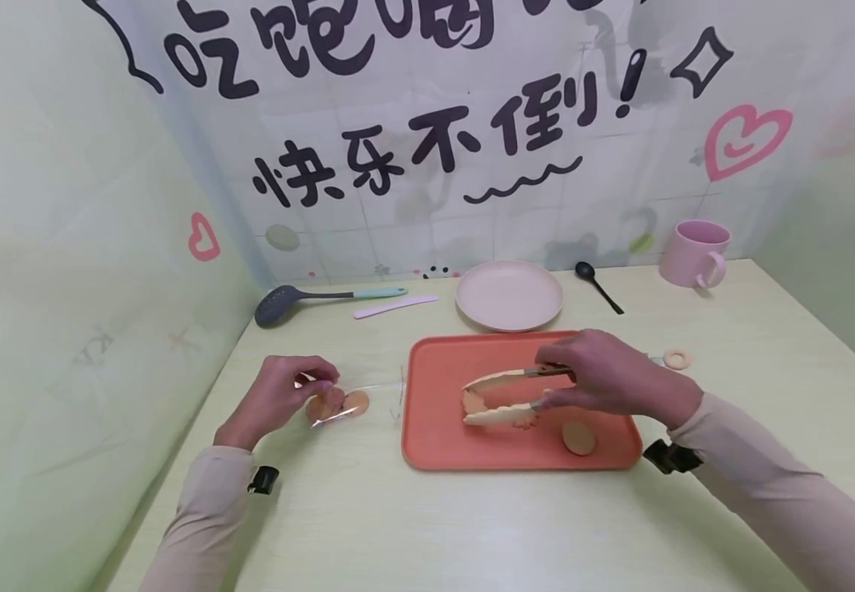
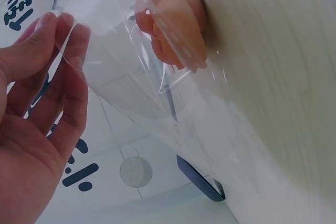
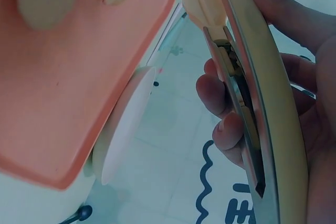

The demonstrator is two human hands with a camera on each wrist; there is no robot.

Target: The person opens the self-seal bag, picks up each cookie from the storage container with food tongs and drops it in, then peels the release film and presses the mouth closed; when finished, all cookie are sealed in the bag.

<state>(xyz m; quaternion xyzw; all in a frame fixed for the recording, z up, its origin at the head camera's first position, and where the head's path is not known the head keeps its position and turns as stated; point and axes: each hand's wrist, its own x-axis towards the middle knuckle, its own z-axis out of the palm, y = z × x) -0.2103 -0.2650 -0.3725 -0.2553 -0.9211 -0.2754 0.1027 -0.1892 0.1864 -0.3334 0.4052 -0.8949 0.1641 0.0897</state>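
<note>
Right hand: gripping the tongs along both arms, thumb on one side, fingers on the other.
Tong tips: parted over the tray, set to either side of a frilly piece; cannot tell whether touching it.
Squeeze: probably best done slowly and evenly, with light pressure on the middle of the piece, so as not to crush or tear a soft-looking edge.
Tray: orange-red, lying flat under the tongs; bearing the frilly piece and, near the front right corner, a round piece, worth steering the lower tong arm around.
Left hand: pinching the edge of a clear bag between thumb and fingertips, left of the tray.
Clear bag: raised at the pinched edge, reaching toward the tray's left side; peach-coloured pieces showing through the film.
Film: likely to cling or sag; better held taut and lifted, without dragging at the pieces.
Behind the tray: pale plate, with a pink knife and dark ladle to the left.
Far right: black spoon, then a pink mug near the back wall.
</note>
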